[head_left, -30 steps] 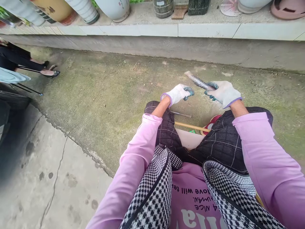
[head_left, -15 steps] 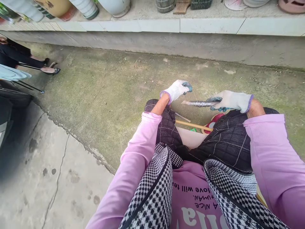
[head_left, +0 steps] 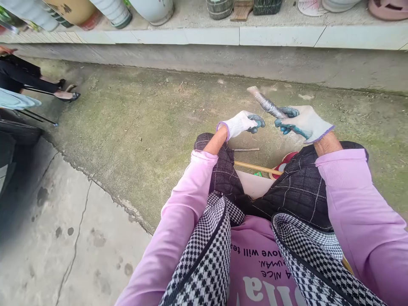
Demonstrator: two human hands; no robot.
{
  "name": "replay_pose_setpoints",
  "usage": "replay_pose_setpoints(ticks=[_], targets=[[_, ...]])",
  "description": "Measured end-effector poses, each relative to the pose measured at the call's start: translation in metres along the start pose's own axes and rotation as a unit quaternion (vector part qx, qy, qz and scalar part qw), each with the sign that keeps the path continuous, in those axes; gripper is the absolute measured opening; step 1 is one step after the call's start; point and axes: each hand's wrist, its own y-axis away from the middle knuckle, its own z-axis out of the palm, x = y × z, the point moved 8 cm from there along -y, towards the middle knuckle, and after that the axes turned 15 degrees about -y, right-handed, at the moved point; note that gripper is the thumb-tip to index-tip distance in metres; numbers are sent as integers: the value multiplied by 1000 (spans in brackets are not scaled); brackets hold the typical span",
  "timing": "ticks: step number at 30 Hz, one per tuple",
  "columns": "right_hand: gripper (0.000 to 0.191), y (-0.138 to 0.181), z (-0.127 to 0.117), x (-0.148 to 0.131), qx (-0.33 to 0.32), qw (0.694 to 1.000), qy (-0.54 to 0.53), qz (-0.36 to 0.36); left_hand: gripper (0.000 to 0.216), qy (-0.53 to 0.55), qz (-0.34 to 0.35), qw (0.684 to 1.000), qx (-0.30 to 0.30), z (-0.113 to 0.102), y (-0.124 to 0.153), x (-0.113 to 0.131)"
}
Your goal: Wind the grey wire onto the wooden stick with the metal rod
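Observation:
My right hand [head_left: 306, 123], in a white glove with blue-grey coated fingers, is closed around one end of a short stick [head_left: 266, 103]. Silvery wire is wound in tight coils along the stick's middle, and its bare pale end points up and to the left. To the left of it, my left hand [head_left: 244, 124], gloved the same way, is closed in a pinch. A thin strand [head_left: 263, 114] runs between its fingertips and the wound stick. A thin dark rod [head_left: 247, 149] lies on the ground below my left hand.
Between my knees are a yellow bar [head_left: 258, 166], a red shoe [head_left: 285, 165] and a small green scrap [head_left: 258, 174]. Plant pots [head_left: 153, 10] line a tiled ledge [head_left: 207, 36] ahead. At the far left a person's legs [head_left: 32, 76] show beside a folding stool [head_left: 19, 98].
My right hand has risen and tipped the stick from level to slanting, its free end now up. My left hand has shifted slightly right and down.

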Motion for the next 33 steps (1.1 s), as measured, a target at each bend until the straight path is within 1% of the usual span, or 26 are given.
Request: replay_pose_setpoints(ticks=[1, 2, 3, 5, 7, 8, 10, 13, 14, 16, 18, 20, 23, 25, 26, 28, 30, 32, 33], targets=[[19, -2, 1, -1, 5, 999, 35, 2, 23, -1, 0, 1000, -8, 2, 2, 2], [18, -5, 2, -3, 8, 996, 94, 5, 26, -6, -1, 1000, -17, 4, 4, 2], [20, -7, 3, -5, 10, 985, 171, 5, 28, -13, -3, 1000, -25, 6, 5, 3], [29, -10, 3, -7, 7, 944, 331, 7, 29, -33, -5, 999, -34, 9, 4, 1], [38, -12, 4, -3, -16, 901, 433, 17, 30, -62, -5, 998, -26, 6, 1, -2], [40, -14, 5, 1, -32, 888, 459, 24, 30, -79, -4, 997, -13, 3, 0, -4], [41, -16, 5, 11, -65, 870, 487, 37, 29, -116, 1, 993, 20, -6, -3, -7], [37, -21, 0, 32, -105, 856, 502, 60, 29, -139, 17, 989, 54, -17, -5, -10], [35, -21, -1, 39, -121, 858, 495, 71, 29, -138, 18, 988, 59, -20, -5, -11], [32, -18, -4, 52, -161, 876, 447, 87, 28, -129, 11, 989, 69, -24, -5, -13], [31, -11, -4, 55, -198, 910, 357, 79, 25, -107, 1, 991, 77, -27, -5, -13], [35, -3, -5, 49, -207, 943, 255, 56, 22, -73, 3, 994, 85, -30, -5, -12], [50, 3, -12, 38, -172, 974, 142, 37, 19, -15, 22, 996, 83, -30, -7, -8], [58, 3, -15, 32, -136, 986, 94, 27, 21, 12, 15, 996, 84, -29, -8, -8], [59, 2, -15, 29, -117, 990, 74, 20, 22, 18, 6, 996, 82, -27, -8, -9], [54, 0, -14, 22, -80, 996, 40, 4, 21, 18, -5, 998, 68, -21, -7, -10], [42, -2, -11, 16, -44, 999, 20, -11, 19, 9, -2, 999, 36, -12, -5, -7], [30, -3, -6, 9, -18, 999, 24, -17, 19, -4, 2, 1000, 1, -4, -2, -3], [26, -4, -4, 5, -12, 999, 42, -18, 22, -14, 0, 1000, -11, 0, 0, -1]])
